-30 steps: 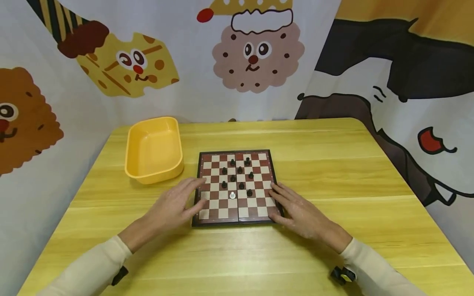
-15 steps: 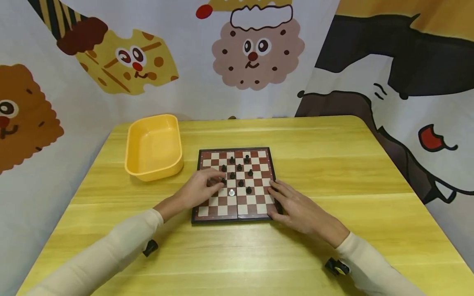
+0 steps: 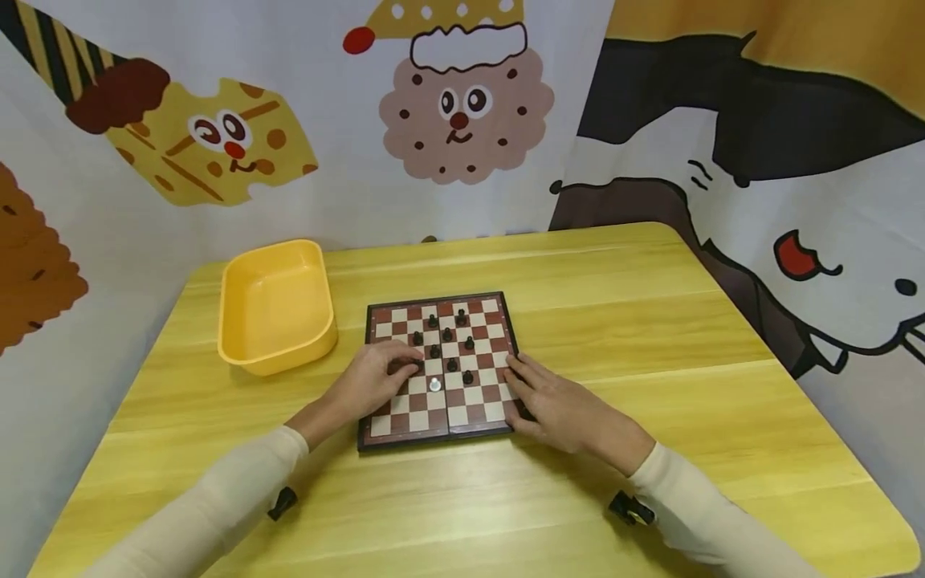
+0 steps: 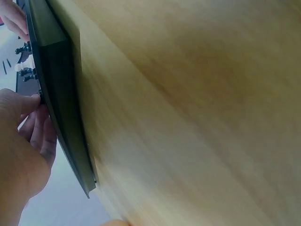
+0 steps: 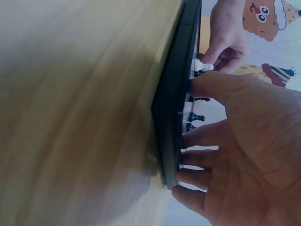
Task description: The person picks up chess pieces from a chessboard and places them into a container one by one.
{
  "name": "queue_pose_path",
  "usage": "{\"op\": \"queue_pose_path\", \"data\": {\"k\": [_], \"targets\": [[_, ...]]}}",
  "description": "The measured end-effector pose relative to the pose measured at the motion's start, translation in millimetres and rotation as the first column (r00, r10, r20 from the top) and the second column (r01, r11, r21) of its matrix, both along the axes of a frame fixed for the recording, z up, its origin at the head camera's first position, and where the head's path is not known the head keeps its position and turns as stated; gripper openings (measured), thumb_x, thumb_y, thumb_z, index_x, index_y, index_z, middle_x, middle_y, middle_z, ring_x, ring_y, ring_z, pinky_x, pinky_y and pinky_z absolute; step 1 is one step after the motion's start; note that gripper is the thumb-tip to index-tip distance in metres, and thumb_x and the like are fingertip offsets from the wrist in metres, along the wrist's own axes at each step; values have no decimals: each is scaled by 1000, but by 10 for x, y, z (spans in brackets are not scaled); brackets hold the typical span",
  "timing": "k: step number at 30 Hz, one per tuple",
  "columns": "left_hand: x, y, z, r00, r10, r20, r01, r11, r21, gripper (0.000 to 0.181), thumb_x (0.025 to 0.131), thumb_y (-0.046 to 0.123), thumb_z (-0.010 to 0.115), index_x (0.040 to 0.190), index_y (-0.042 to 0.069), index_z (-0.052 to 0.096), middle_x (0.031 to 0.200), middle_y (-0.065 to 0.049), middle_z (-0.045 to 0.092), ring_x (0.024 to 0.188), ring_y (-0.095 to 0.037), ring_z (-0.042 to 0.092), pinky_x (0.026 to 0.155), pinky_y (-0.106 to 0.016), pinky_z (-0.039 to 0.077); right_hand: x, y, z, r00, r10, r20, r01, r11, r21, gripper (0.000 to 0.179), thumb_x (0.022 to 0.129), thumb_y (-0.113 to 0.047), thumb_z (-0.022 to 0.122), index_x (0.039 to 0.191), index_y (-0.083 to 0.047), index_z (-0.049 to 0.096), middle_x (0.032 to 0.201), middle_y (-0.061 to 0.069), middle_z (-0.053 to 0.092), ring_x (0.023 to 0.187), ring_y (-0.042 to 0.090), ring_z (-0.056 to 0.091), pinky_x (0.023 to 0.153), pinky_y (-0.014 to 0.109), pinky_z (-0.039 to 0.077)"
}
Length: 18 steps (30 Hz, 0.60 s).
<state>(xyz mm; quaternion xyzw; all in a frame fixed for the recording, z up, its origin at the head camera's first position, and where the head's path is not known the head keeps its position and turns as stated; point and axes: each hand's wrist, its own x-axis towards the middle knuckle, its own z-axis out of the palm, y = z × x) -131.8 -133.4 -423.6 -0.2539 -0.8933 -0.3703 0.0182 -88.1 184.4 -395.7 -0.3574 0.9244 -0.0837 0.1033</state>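
Pinching a small dark chess piece (image 3: 417, 367), the left hand (image 3: 376, 379) curls its fingers over the left half of the chessboard (image 3: 437, 417); the piece is mostly covered by the fingertips, so the grip reads as closed on it rather than plainly seen. That piece sits on the board's left side, about midway between near and far edges, just left of a single white piece (image 3: 435, 384).

Resting flat on the board's right near corner, the right hand (image 3: 562, 408) has its fingers straight and spread, the grip open and holding nothing. From the right wrist view the same fingers (image 5: 200, 157) lie along the board's dark edge (image 5: 176, 117), touching it.

Several more dark pieces (image 3: 448, 334) stand upright in the far middle of the board, apart from both hands. The board lies near the middle of the yellow wooden worktop (image 3: 650, 337). A yellow tray (image 3: 275, 309) sits to the far left of the board, near it but not touching. Cartoon-printed curtains (image 3: 462, 112) hang behind the worktop.
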Motion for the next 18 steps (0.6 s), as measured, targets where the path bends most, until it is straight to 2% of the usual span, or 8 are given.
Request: {"op": "queue_pose_path", "data": {"k": [5, 9, 12, 18], "targets": [[-45, -8, 11, 1000, -22, -22, 22, 1000, -21, 20, 92, 1, 74, 111, 4, 76, 111, -7, 73, 99, -20, 69, 83, -31, 57, -20, -3, 39, 1000, -20, 20, 20, 1000, 12, 71, 104, -41, 58, 149, 10, 41, 160, 27, 27, 148, 43, 22, 115, 53, 28], [-100, -52, 82, 998, -54, -15, 53, 997, -53, 21, 93, 0, 73, 113, 2, 75, 115, -13, 72, 82, -14, 67, 68, -24, 56, -34, -1, 31, 1000, -13, -11, 13, 1000, -12, 70, 103, -42, 61, 147, 10, 45, 159, 26, 30, 147, 43, 26, 113, 54, 31], [-134, -92, 172, 998, -62, 8, 62, 997, -47, 21, 93, 0, 73, 115, 0, 74, 116, -16, 71, 71, -12, 63, 59, -22, 54, -32, 6, 20, 999, 9, -44, -9, 1000, -14, 69, 102, -42, 62, 145, 10, 48, 157, 27, 33, 146, 44, 28, 112, 54, 33], [-156, -251, 352, 999, -29, 45, 31, 999, -42, 23, 94, -1, 71, 117, -2, 72, 110, -13, 71, 81, -15, 65, 61, -22, 55, -36, -26, 24, 997, 41, -67, -42, 999, -11, 69, 102, -42, 63, 144, 10, 49, 155, 28, 35, 144, 44, 31, 109, 54, 37]]}}
